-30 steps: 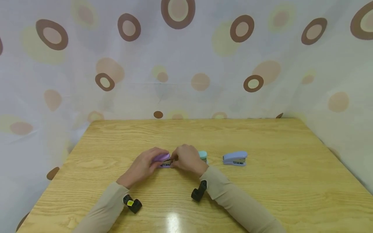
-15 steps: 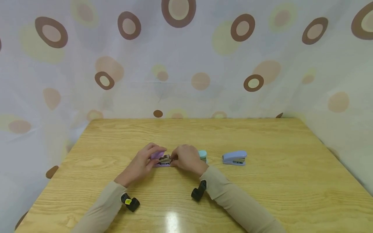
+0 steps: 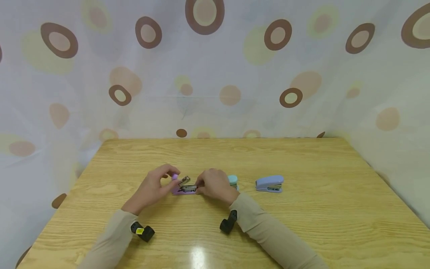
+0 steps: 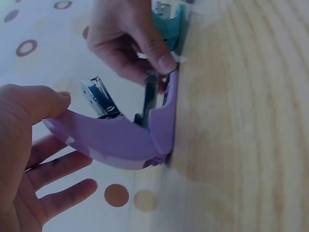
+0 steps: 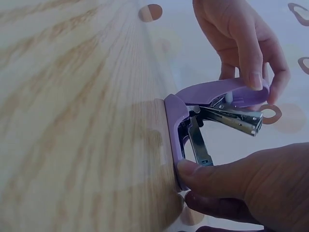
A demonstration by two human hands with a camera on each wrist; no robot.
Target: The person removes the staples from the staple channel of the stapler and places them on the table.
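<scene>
A purple stapler [image 4: 111, 137] stands on the wooden table with its top cover swung up and back from the base. My left hand [image 3: 151, 187] pinches the free end of that cover between thumb and fingers. Down at the front of the base, my right hand [image 3: 216, 185] grips the stapler's lower part with thumb and fingertips. Between cover and base, the metal staple parts [image 5: 231, 118] show in the right wrist view. Just behind my right hand sits a mint-green stapler [image 3: 233, 181], partly hidden by it.
A periwinkle-blue stapler [image 3: 270, 184] lies on the wooden table [image 3: 319, 209] to the right of my right hand. A patterned curtain [image 3: 208, 67] hangs behind the table's far edge.
My left hand has moved left and lifted the purple stapler's cover from nearly closed to wide raised, exposing the metal inside. The right hand has stayed at the base.
</scene>
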